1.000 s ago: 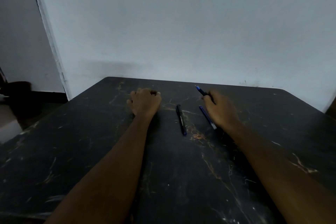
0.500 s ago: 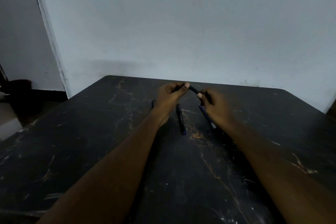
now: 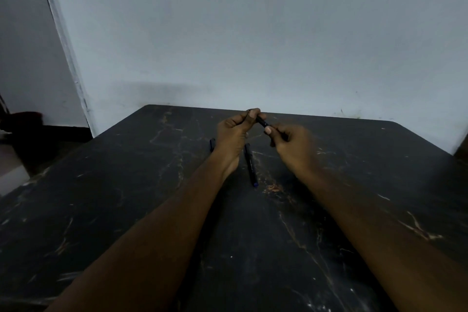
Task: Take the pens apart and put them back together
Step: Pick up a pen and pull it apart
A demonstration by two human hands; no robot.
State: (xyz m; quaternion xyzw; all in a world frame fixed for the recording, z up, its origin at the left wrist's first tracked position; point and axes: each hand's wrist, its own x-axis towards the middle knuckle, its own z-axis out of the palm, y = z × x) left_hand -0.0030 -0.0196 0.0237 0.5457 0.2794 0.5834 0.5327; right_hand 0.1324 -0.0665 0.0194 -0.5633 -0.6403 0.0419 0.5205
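Note:
Both hands hold one dark pen (image 3: 262,123) in the air above the far middle of the black table (image 3: 126,197). My left hand (image 3: 235,134) pinches its far end between thumb and fingers, and my right hand (image 3: 291,144) grips its near end. A second black pen (image 3: 250,164) with a blue tip lies on the table between my wrists. The end of another dark pen (image 3: 212,144) shows just left of my left wrist. The blue pen that lay under my right hand is hidden.
The black marble-patterned table reaches back to a pale wall (image 3: 253,45). Its left edge borders a doorway with a dark floor (image 3: 30,139). The right table corner sits near the frame edge.
My left hand left the table and came across to take the far end of the pen that my right hand lifted. Both hands now hold it slightly higher.

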